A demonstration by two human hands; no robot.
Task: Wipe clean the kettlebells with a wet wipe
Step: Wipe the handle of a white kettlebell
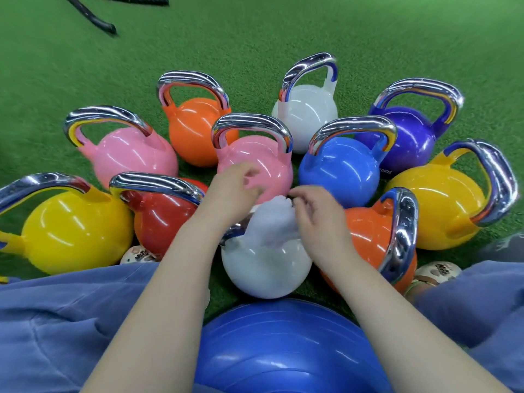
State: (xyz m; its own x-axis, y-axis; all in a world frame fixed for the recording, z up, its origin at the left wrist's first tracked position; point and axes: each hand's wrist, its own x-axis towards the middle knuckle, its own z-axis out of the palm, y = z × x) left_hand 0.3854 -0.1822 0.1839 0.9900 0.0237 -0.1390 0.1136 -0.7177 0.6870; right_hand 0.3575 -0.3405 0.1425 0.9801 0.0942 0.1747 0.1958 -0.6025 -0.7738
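Your left hand [235, 188] and right hand [317, 211] meet over the near white kettlebell [266, 268], both with fingers curled, pinching the top of a white wet wipe [272, 222] whose long axis hangs down from your fingertips onto that kettlebell's top and handle. That kettlebell sits upright on the green turf floor [255, 38] between your knees, just beyond a blue exercise ball [286, 350], with the other kettlebells fanned around it: pink [255, 163], blue [340, 174], red [161, 219], orange [368, 236] and yellow [73, 231] nearest, handles up or tilted
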